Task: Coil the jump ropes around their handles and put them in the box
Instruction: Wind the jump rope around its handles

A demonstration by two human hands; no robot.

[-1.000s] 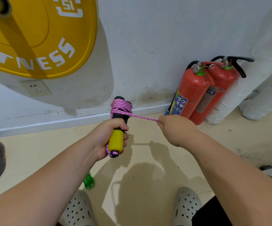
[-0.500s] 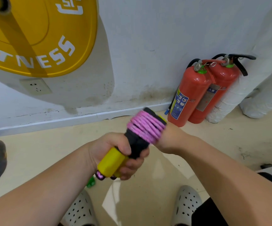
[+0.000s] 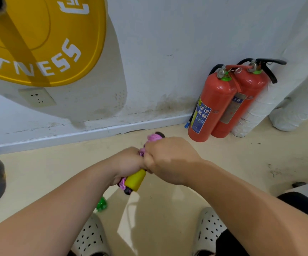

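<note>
A jump rope with yellow and black handles (image 3: 135, 180) has its pink cord (image 3: 154, 137) coiled round the handles' upper part. My left hand (image 3: 126, 161) grips the handles in the middle, tilted with the yellow end low and toward me. My right hand (image 3: 169, 159) is curled over the coiled cord from the right and hides most of it. Both hands touch each other above the floor. A green piece (image 3: 101, 204) lies on the floor below my left forearm; what it is I cannot tell. No box is in view.
Two red fire extinguishers (image 3: 212, 106) stand against the white wall at the right, beside white wrapped pipes (image 3: 256, 111). A yellow weight plate (image 3: 38, 39) hangs at the upper left above a wall socket (image 3: 36, 97). My feet in pale perforated clogs (image 3: 208, 230) stand on the beige floor.
One second ago my right hand pulled the cord taut to the right. It has since swung in and now closes over the coil, while the handles tilted over.
</note>
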